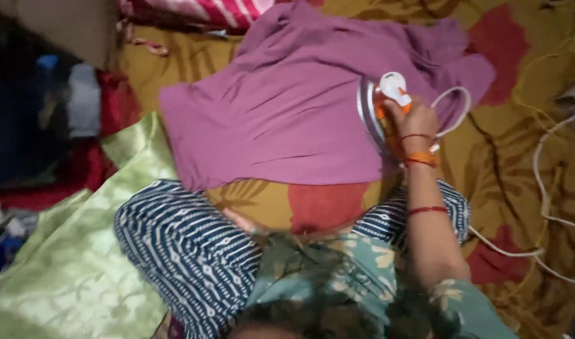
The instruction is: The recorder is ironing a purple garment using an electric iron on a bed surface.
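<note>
A purple garment (287, 107) lies spread on a mustard sheet with red patches (325, 204). My right hand (416, 119) grips the handle of a white and orange electric iron (381, 103), which is tipped on its side at the garment's right edge with its metal soleplate facing left. Red and orange threads circle my right wrist. My left hand is not visible. I sit cross-legged, with my knees in blue and white patterned trousers (180, 245) at the sheet's near edge.
The iron's white cord (542, 182) loops over the sheet on the right. A shiny light green cloth (80, 263) lies at the lower left. A pile of dark and red clothes (80, 119) sits at the far left. A red striped cloth (218, 12) lies at the top.
</note>
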